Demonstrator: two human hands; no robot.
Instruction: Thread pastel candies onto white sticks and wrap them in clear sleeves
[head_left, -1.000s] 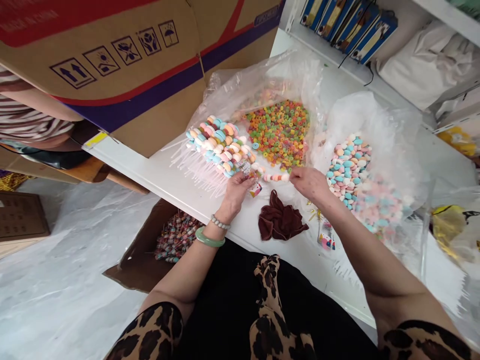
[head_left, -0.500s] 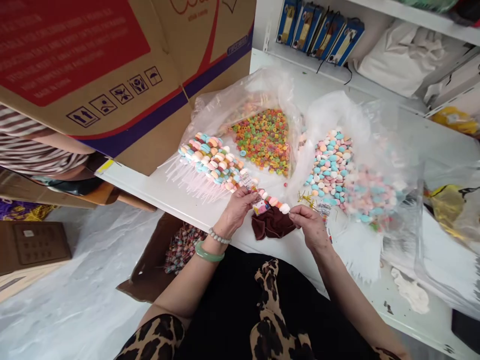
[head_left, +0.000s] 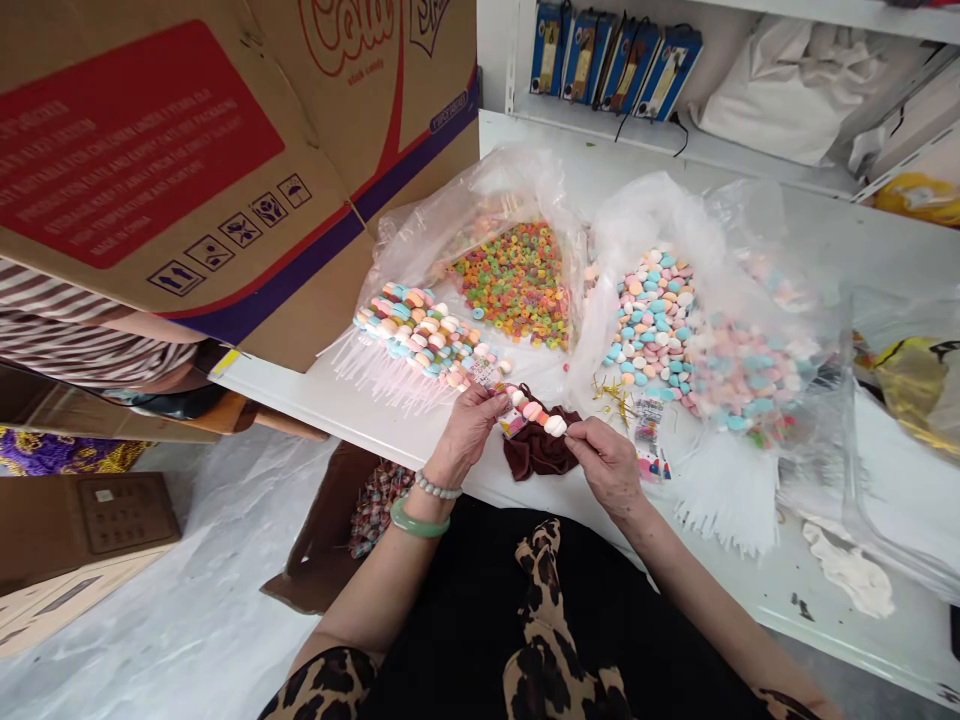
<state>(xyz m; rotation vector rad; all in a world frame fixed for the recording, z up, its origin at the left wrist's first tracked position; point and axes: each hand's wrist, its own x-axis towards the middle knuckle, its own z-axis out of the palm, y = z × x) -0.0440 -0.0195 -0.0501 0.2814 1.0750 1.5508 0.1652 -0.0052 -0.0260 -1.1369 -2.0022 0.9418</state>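
Between my hands a candy skewer (head_left: pixel 533 411) is stretched, with white, pink and orange pieces on it. My left hand (head_left: pixel 466 432) pinches its left end, beside a small printed card (head_left: pixel 514 421). At the other end, next to the white piece, the fingers of my right hand (head_left: pixel 606 462) are pressed together on the skewer's tip. A dark brown cloth (head_left: pixel 541 452) lies just below it on the table. Finished-looking candy skewers (head_left: pixel 420 330) with white sticks are piled beyond my left hand. Gold twist ties (head_left: pixel 616 400) and printed cards (head_left: pixel 649 430) lie beyond my right hand.
Clear bags hold ring candies (head_left: pixel 517 285) and pastel candies (head_left: pixel 656 315). White sticks (head_left: pixel 731 500) lie right of my right forearm. A large carton (head_left: pixel 315 190) stands at left, hiding part of another person (head_left: pixel 90 325). Below the table edge, an open box (head_left: pixel 319 540) holds wrapped candies.
The view has shifted slightly, so the table things sit a little differently in the picture. Both hands still hold the candy skewer, which has moved slightly left and down in view.
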